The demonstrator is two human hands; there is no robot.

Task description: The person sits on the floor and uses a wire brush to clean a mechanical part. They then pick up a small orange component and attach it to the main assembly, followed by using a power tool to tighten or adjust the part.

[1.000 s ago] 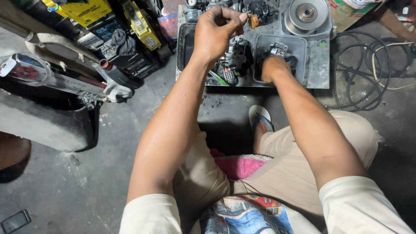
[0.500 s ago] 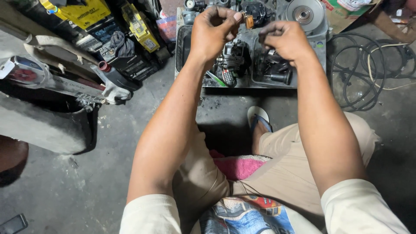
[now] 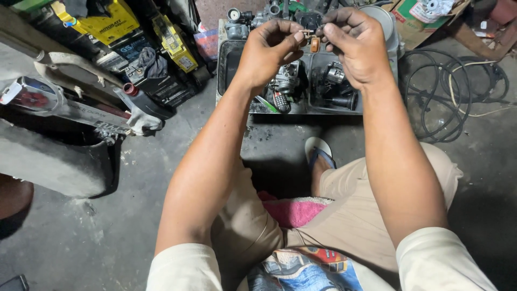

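- The scene was a grimy workshop floor of dark, stained concrete, crowded along its far edge with tools and parts.
- A metal tray lay on the floor ahead of the person, split into compartments and holding a carburettor body and other dark engine parts.
- The left hand was raised above the tray, its fingers pinched narrow on a small brass part held between thumb and forefinger.
- The right hand was up beside it, almost touching, its fingertips closed on the other end of the same small part; a small orange piece showed just under the meeting point, and I could not tell which hand carried it.
- The brass part sat between the two hands, well above the tray's middle compartments, too small to make out in detail.
- A round metal disc stood at the tray's far right corner, partly hidden by the right hand.
- Coils of black cable lay on the floor to the right of the tray.
- To the left were yellow cases and a long grey machine cover.
- The person sat low in beige shorts, a pink cloth in the lap and a sandalled foot just short of the tray.
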